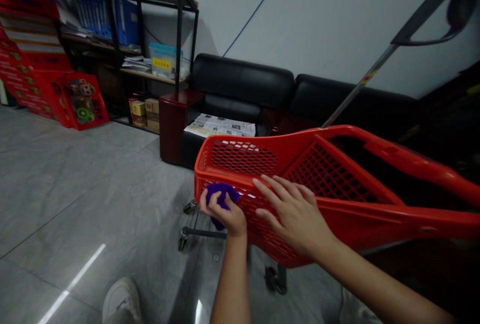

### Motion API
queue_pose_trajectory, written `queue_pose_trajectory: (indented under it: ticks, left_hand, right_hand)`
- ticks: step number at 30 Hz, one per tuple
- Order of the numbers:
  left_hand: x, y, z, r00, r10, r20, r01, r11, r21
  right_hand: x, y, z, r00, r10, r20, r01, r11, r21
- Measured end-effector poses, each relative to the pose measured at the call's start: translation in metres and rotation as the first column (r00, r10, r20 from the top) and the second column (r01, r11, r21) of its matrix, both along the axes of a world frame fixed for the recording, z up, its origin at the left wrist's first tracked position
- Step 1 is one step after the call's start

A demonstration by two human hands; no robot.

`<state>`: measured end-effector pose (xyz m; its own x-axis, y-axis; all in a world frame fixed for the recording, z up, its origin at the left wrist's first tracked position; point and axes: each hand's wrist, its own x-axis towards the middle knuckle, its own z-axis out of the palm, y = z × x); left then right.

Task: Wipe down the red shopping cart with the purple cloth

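Observation:
A red plastic shopping cart [360,219] with mesh sides stands in front of me, its narrow end toward the left. My left hand [225,212] has its fingers curled round a purple cloth [222,191], which is pressed against the outer side near the cart's left end. Part of the cloth hangs below that hand. To the right, my right hand [292,211] is spread at the cart's near rim and side, fingers apart, holding nothing. Whether its palm touches the plastic cannot be made out.
Behind the cart is a black sofa [243,76] with newspapers [221,125] on its seat. A black metal shelf [180,39] holds blue folders. Red boxes [41,81] are stacked at the left. A grey handle on a metal pole [360,86] rises at the right.

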<state>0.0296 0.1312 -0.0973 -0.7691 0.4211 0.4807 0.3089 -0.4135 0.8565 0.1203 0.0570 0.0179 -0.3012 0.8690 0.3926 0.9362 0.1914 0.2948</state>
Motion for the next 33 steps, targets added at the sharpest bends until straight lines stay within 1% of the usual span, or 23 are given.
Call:
queue_pose_trajectory:
  ticks: [1,2,4,6,8,9,10,11,13,15,16,17,19,20,22,24,25,27,29,31,33]
  left_hand:
    - [0.002,-0.001,0.003,1.000,0.007,-0.010,-0.007,1.000,0.009]
    - [0.008,-0.004,0.003,0.999,0.006,-0.036,-0.005,1.000,0.019]
    - [0.025,-0.018,-0.007,0.989,-0.021,-0.144,0.028,0.999,0.045]
    - [0.041,-0.032,-0.021,0.956,-0.049,-0.290,0.081,0.992,0.098]
    - [0.046,-0.038,-0.029,0.931,-0.084,-0.354,0.134,0.984,0.118]
    - [0.044,-0.036,-0.028,0.931,-0.091,-0.353,0.141,0.983,0.118]
    - [0.039,-0.032,-0.024,0.940,-0.090,-0.329,0.133,0.985,0.110]
    - [0.034,-0.026,-0.017,0.954,-0.078,-0.291,0.110,0.989,0.097]
    - [0.025,-0.015,-0.002,0.987,-0.054,-0.154,0.060,0.998,0.036]
    - [0.029,-0.015,0.009,0.995,-0.058,-0.087,0.058,0.998,0.001]
    - [0.035,-0.021,0.011,0.993,-0.079,-0.092,0.079,0.997,-0.001]
    - [0.045,-0.029,0.009,0.986,-0.109,-0.125,0.112,0.994,0.011]
    - [0.065,-0.048,0.001,0.958,-0.197,-0.209,0.208,0.978,0.030]
    - [0.072,-0.056,-0.005,0.949,-0.210,-0.234,0.222,0.975,0.022]
    - [0.077,-0.062,-0.012,0.930,-0.226,-0.289,0.250,0.967,0.047]
    - [0.068,-0.053,-0.012,0.935,-0.198,-0.295,0.230,0.970,0.077]
    - [0.059,-0.044,-0.009,0.954,-0.161,-0.254,0.183,0.981,0.065]
    - [0.041,-0.024,0.001,0.988,-0.105,-0.116,0.105,0.994,-0.005]
    - [0.031,-0.010,0.009,0.998,-0.065,-0.028,0.064,0.998,-0.028]
    - [0.034,-0.009,0.009,0.997,-0.072,-0.002,0.072,0.997,-0.030]
    - [0.050,-0.020,0.000,0.992,-0.123,-0.018,0.122,0.992,-0.032]
  right_hand:
    - [0.007,-0.005,0.000,0.999,-0.041,-0.004,0.041,0.999,0.036]
    - [0.013,-0.009,0.000,0.998,-0.063,-0.008,0.063,0.996,0.055]
    - [0.022,-0.015,-0.002,0.998,-0.061,-0.012,0.062,0.997,0.048]
    - [0.026,-0.017,-0.004,0.998,-0.056,-0.020,0.057,0.998,0.030]
    - [0.028,-0.016,-0.004,0.998,-0.056,-0.029,0.056,0.998,0.014]
    - [0.028,-0.015,-0.003,0.998,-0.051,-0.032,0.052,0.999,0.002]
    - [0.027,-0.014,-0.002,0.998,-0.045,-0.035,0.044,0.999,-0.011]
    - [0.027,-0.013,-0.001,0.999,-0.038,-0.039,0.037,0.999,-0.023]
    - [0.026,-0.012,0.001,0.998,-0.034,-0.051,0.032,0.999,-0.035]
    - [0.022,-0.012,0.001,0.997,-0.043,-0.066,0.041,0.999,-0.032]
    - [0.020,-0.012,0.001,0.996,-0.050,-0.072,0.048,0.998,-0.029]
    - [0.018,-0.012,0.001,0.995,-0.057,-0.078,0.055,0.998,-0.026]
    - [0.017,-0.012,0.003,0.995,-0.064,-0.080,0.062,0.998,-0.027]
    - [0.019,-0.013,0.005,0.996,-0.054,-0.069,0.052,0.998,-0.036]
    - [0.027,-0.017,0.011,1.000,-0.016,-0.025,0.014,0.998,-0.056]
    - [0.043,-0.024,0.018,1.000,-0.009,0.027,0.010,0.999,-0.034]
    - [0.051,-0.028,0.021,0.998,-0.036,0.045,0.036,0.999,0.003]
    - [0.066,-0.036,0.023,0.990,-0.135,0.046,0.129,0.985,0.110]
    - [0.074,-0.041,0.020,0.980,-0.194,0.042,0.186,0.972,0.144]
    - [0.075,-0.040,0.014,0.969,-0.245,0.038,0.236,0.960,0.153]
    - [0.073,-0.035,0.009,0.961,-0.275,0.041,0.266,0.952,0.154]
